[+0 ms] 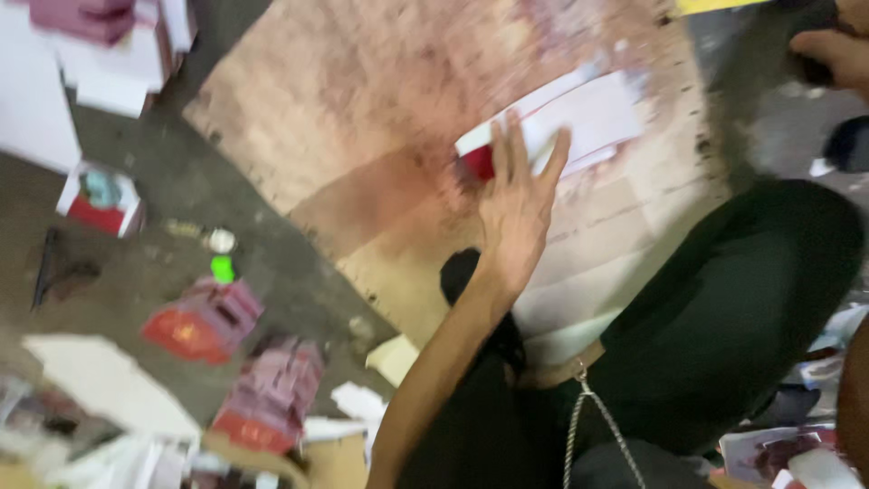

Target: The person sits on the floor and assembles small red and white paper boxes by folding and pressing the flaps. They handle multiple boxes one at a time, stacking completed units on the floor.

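My left hand [514, 213] reaches forward with its fingers spread and holds nothing. Its fingertips are at the near edge of a flat white and red box [593, 113], which lies on a brown board [362, 100] on the floor; blur hides whether they touch. My right hand [837, 50] shows in the top right corner, closed around a dark object [808, 16] that is mostly out of frame. My leg in black trousers [724, 317] fills the lower right.
Pink and red boxes [204, 319] [272, 394] lie scattered on the grey floor at the lower left, with white cartons [36, 100] at the upper left. A small green thing [222, 268] and paper scraps lie nearby. A metal chain [579, 426] hangs at my waist.
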